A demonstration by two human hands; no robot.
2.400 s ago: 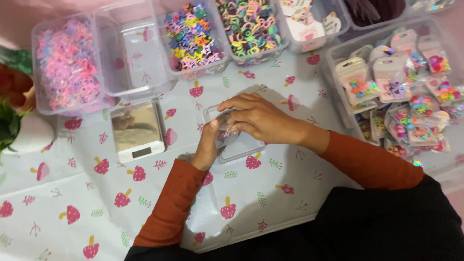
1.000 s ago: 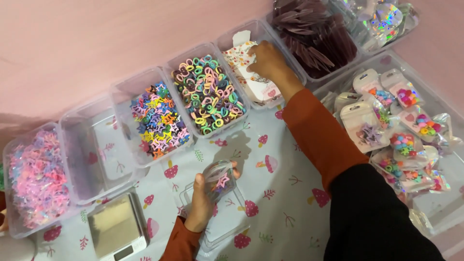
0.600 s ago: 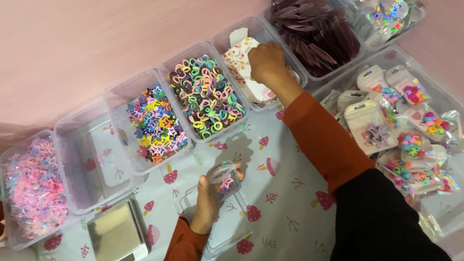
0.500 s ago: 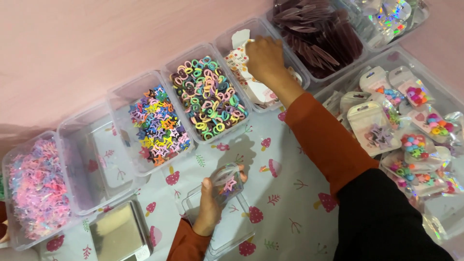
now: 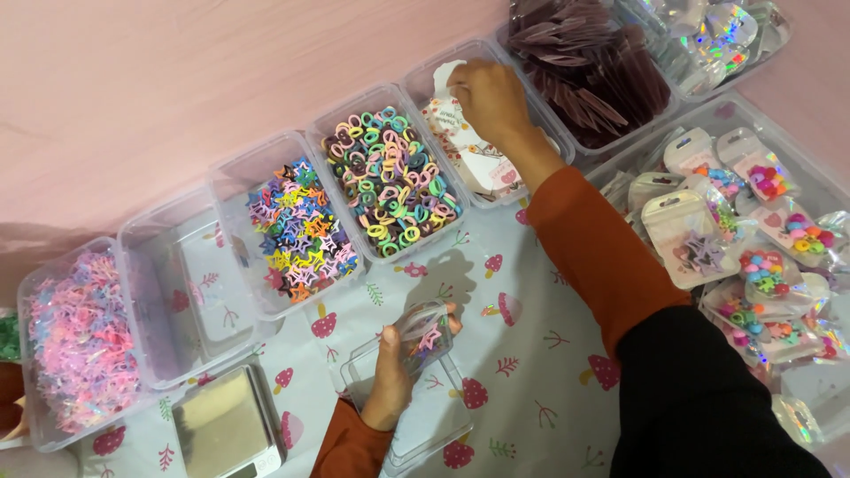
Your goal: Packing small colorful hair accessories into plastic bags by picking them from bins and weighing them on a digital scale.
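Observation:
My left hand (image 5: 394, 372) holds up a small clear pouch (image 5: 423, 334) with colourful star clips inside, above a flat clear lid or tray (image 5: 423, 423) on the mushroom-print cloth. My right hand (image 5: 490, 96) reaches far forward into a clear bin of white printed cards (image 5: 467, 150), its fingers pinching the top edge of a card (image 5: 448, 78). To the left of that bin stand a bin of small coloured ring bands (image 5: 388, 181) and a bin of coloured star clips (image 5: 298, 230).
An empty clear bin (image 5: 181, 292) and a bin of pink and purple stars (image 5: 78, 345) sit further left. A small metal scale (image 5: 226, 427) lies at the front left. Dark plum cards (image 5: 589, 71) fill a bin at the back right; filled pouches (image 5: 753, 257) lie in a tray at right.
My right hand left the pouch and reached up into the card bin, then shifted to the bin's back edge. My left hand stays raised with the pouch. The view shifted right.

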